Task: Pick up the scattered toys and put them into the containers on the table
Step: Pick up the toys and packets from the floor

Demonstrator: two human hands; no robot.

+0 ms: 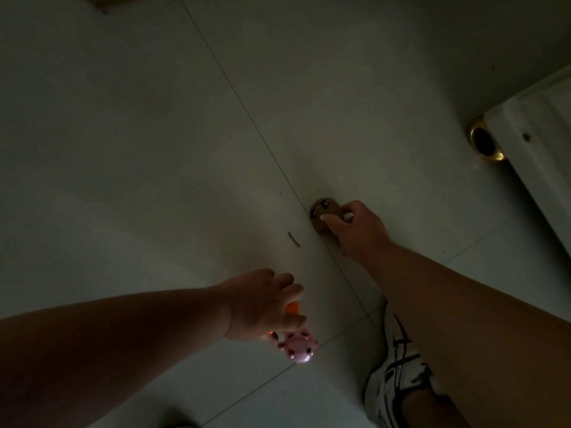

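The scene is dim. My right hand (pixel 355 227) reaches down to the pale tiled floor, and its fingers close around a small round brown toy (pixel 321 211) with dark markings that lies on a tile seam. My left hand (pixel 262 301) hangs lower in the view and holds toys: an orange piece (pixel 76 307) shows between its fingers, and a pink round toy (pixel 82 347) with dark spots sticks out below the palm. No container is in view.
A white radiator or panel (pixel 537 143) stands at the right with a gold-rimmed floor fitting (pixel 485 140) beside it. My black-and-white patterned clothing (pixel 398 375) shows at the bottom right. A small dark scrap (pixel 293 239) lies on the floor.
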